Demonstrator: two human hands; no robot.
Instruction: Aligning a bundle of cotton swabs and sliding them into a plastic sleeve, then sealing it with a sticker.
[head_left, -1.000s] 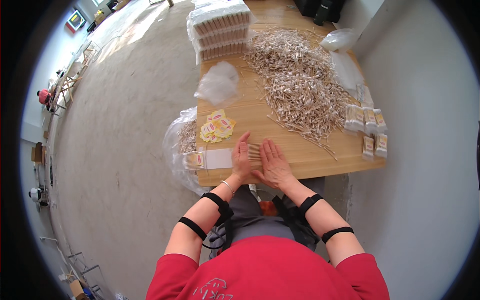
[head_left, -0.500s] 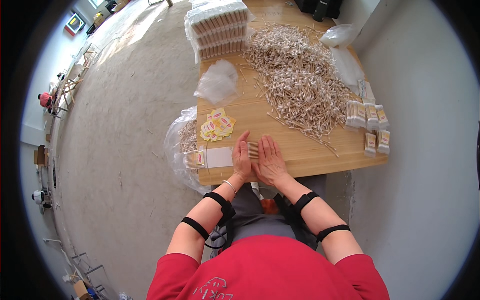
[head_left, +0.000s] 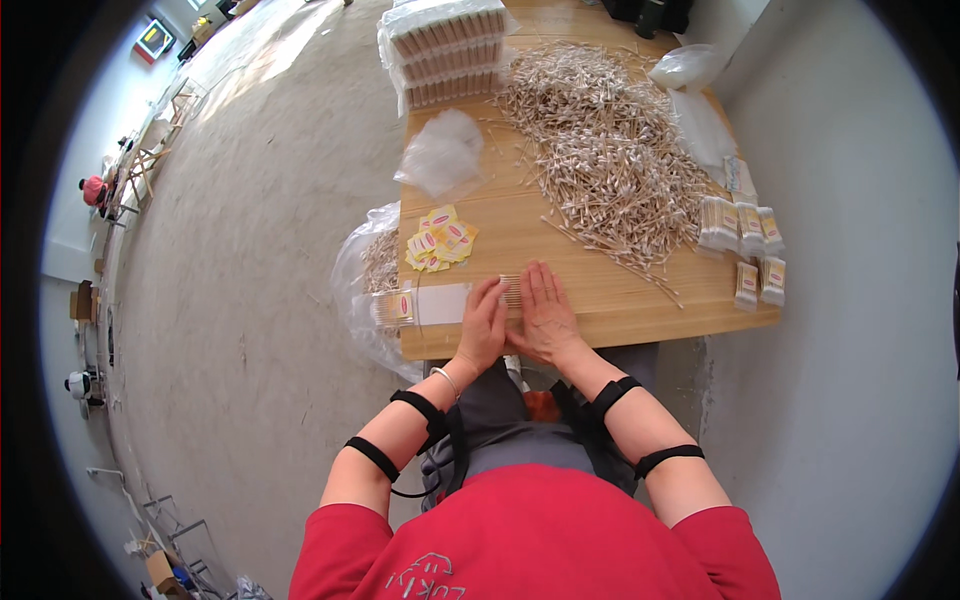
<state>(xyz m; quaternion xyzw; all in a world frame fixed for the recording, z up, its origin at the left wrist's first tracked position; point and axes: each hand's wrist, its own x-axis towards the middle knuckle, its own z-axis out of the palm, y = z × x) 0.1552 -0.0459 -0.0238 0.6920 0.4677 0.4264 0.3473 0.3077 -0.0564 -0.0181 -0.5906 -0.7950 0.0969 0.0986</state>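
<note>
A row of wooden cotton swabs (head_left: 512,292) lies side by side on the table between my two hands, near the front edge. My left hand (head_left: 483,326) is at its left end, fingers bent and held together, the tips on the swabs. My right hand (head_left: 547,315) lies flat along the right side of the row, fingers stretched out. The palms and part of the swabs are hidden. Just left of my left hand is a white strip (head_left: 443,304), and beyond it a clear pack of swabs (head_left: 393,307) with a yellow label at the table's left edge.
A large heap of loose swabs (head_left: 620,150) covers the table's far right. Yellow cards (head_left: 440,240), clear bags (head_left: 442,155) and stacked swab bundles (head_left: 450,55) stand along the left. Small filled packs (head_left: 745,230) sit at the right edge beside the wall (head_left: 850,250).
My left hand's fingers have gone from upright and stretched to bent over the left end of the swab row. My right hand remains flat beside the row.
</note>
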